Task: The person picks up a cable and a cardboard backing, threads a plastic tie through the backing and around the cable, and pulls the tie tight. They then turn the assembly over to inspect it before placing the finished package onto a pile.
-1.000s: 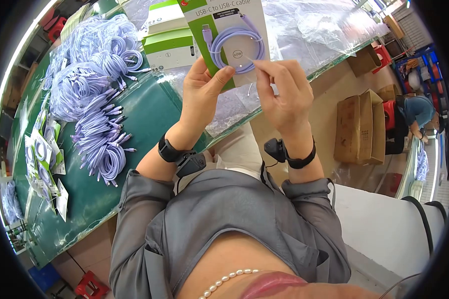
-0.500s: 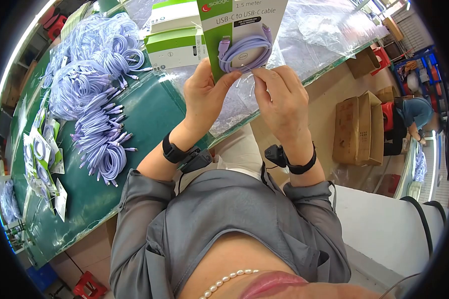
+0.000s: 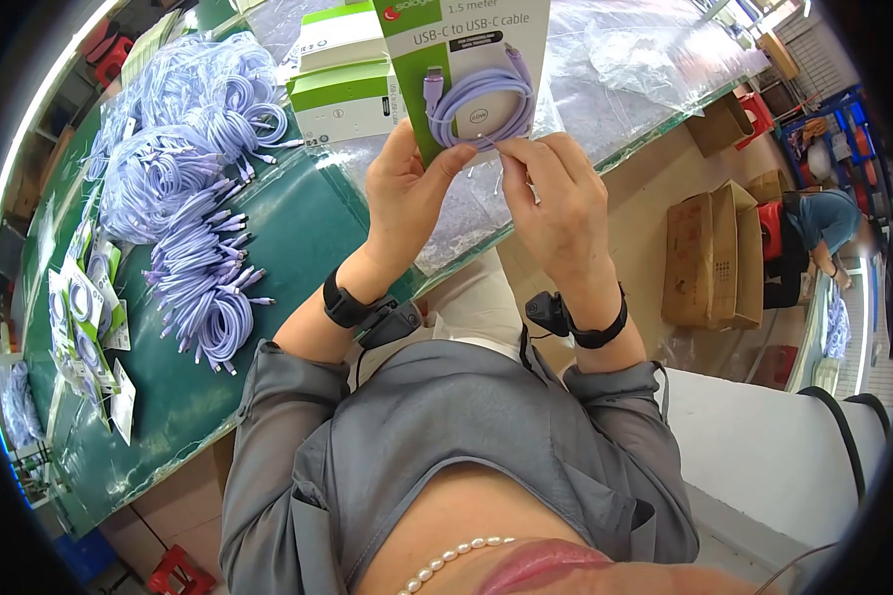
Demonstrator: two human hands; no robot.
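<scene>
A green and white card (image 3: 407,59), printed "USB-C to USB-C cable", stands upright in front of me. Against its face lies a coiled lilac cable (image 3: 446,114) with both plugs pointing up. My left hand (image 3: 407,193) is closed on the card's lower left edge, its thumb pressing near the bottom of the coil. At the lower right of the coil, my right hand (image 3: 558,198) pinches with thumb and forefinger, apparently on a thin white tie that the fingertips mostly cover.
Bagged lilac cables (image 3: 169,159) and loose cable bundles (image 3: 203,278) cover the table's left side. Carded cables (image 3: 84,322) lie beyond them. Green and white boxes (image 3: 342,99) stand behind my left hand. A cardboard box (image 3: 700,258) is on the floor at right, near another person (image 3: 824,223).
The card has shifted slightly left and up with my left hand. My right fingertips have moved a little left along the coil's bottom and still pinch there.
</scene>
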